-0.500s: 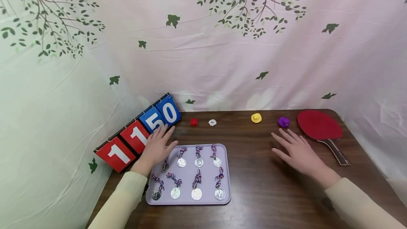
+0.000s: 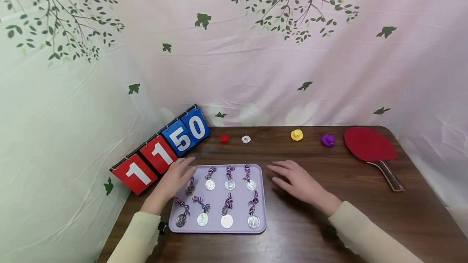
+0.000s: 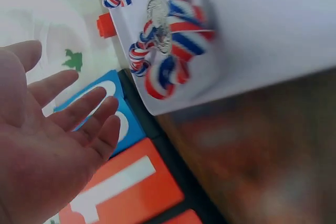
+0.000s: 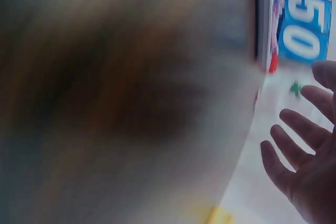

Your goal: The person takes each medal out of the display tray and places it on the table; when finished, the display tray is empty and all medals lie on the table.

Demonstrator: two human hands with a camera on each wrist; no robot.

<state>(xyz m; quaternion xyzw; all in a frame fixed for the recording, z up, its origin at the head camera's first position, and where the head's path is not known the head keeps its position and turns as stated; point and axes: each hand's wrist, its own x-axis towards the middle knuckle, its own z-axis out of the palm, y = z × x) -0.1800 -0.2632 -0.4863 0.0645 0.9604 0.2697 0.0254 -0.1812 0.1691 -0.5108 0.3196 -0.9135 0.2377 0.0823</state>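
A lilac tray (image 2: 215, 208) holds several silver-coloured medals on knotted red, white and blue ribbons, such as the front-row medal (image 2: 226, 221). My left hand (image 2: 174, 182) is over the tray's left side near its back corner, fingers extended and holding nothing. It partly covers a dark medal (image 2: 190, 190) in the head view. Just right of the tray, my right hand (image 2: 297, 181) hovers with fingers extended toward it, palm empty. The left wrist view shows the spread fingers (image 3: 89, 121) in front of the scoreboard; the right wrist view shows the other hand's fingers (image 4: 299, 145) apart.
A flip scoreboard (image 2: 161, 149) reading 11 and 50 leans behind the left hand. Along the table's back lie a red block (image 2: 224, 138), a white chip (image 2: 246, 139), a yellow duck (image 2: 297, 134), a purple duck (image 2: 328, 140) and a red table tennis paddle (image 2: 370, 144).
My right hand has moved left from near the purple duck to beside the tray. My left hand has drawn back slightly from the scoreboard, uncovering its 5.
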